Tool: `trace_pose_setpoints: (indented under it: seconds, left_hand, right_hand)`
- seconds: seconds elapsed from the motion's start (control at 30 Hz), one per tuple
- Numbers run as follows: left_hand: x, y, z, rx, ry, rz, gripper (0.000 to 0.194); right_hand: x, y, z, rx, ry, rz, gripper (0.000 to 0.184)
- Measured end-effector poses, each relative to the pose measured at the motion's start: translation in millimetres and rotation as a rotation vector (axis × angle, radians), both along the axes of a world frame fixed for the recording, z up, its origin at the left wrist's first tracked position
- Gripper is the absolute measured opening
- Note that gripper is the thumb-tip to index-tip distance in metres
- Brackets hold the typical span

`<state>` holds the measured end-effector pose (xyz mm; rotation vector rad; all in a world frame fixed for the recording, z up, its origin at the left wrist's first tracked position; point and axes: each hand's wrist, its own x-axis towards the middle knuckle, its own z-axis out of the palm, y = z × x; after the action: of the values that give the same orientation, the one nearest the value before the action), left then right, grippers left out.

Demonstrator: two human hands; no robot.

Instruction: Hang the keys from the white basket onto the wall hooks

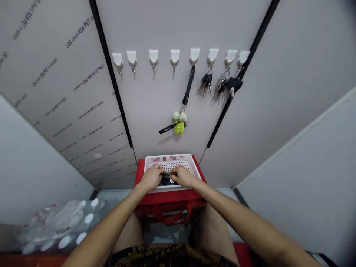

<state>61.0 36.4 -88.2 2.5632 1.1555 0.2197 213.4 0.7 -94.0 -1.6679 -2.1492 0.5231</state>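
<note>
A white plastic basket (196, 168) with slotted sides rests on a red box-like bag (172, 195) in front of me. In its near part lies a dark bundle (166, 180) with a few pale, shiny bits, which looks like keys. My left hand (152, 177) reaches in from the left, its fingers bent and closed against the bundle. From the right, my right hand (182, 175) pinches at the same bundle with curled fingers. The fingers partly cover it, so its exact shape is hidden.
Several white hooks (153, 56) line the wall. One carries a black strap (189, 85) with a lime-green fob (179, 127); the three to its right hold key bunches (207, 79). Wrapped bottles (89, 218) stand at lower left. A red handle (172, 218) hangs off the bag.
</note>
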Motion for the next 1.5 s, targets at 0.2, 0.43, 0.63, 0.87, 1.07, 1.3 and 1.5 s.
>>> trace_pose_setpoints:
  seconds: [0.2,0.43,0.63,0.87,1.07,1.3,1.5]
  left_hand:
    - [-2,1,-0.9,-0.039,-0.208,0.077,0.014]
    - [-6,15,20.1,-0.278,-0.747,0.151,0.005]
    - [-8,24,47.8,-0.397,-0.87,0.207,0.005]
    - [1,23,69.2,-0.399,-0.77,0.139,0.008]
    - [3,21,97.0,-0.459,-0.797,0.095,0.013]
    - [2,22,103.5,-0.644,-1.051,0.055,0.024]
    - [1,18,86.9,-0.784,-1.0,-0.039,0.023]
  right_hand:
    - [5,2,3.3,-0.093,0.209,-0.142,0.012]
    - [20,11,18.4,-0.133,0.801,-0.299,0.014]
    - [25,10,25.4,-0.023,0.707,-0.332,0.016]
    - [-9,8,62.3,0.116,0.63,-0.138,0.024]
    - [-16,15,84.9,-0.103,0.878,-0.034,0.019]
    - [-15,14,105.4,-0.367,1.299,0.032,0.012]
    - [-12,17,109.4,-0.321,1.486,0.037,0.008]
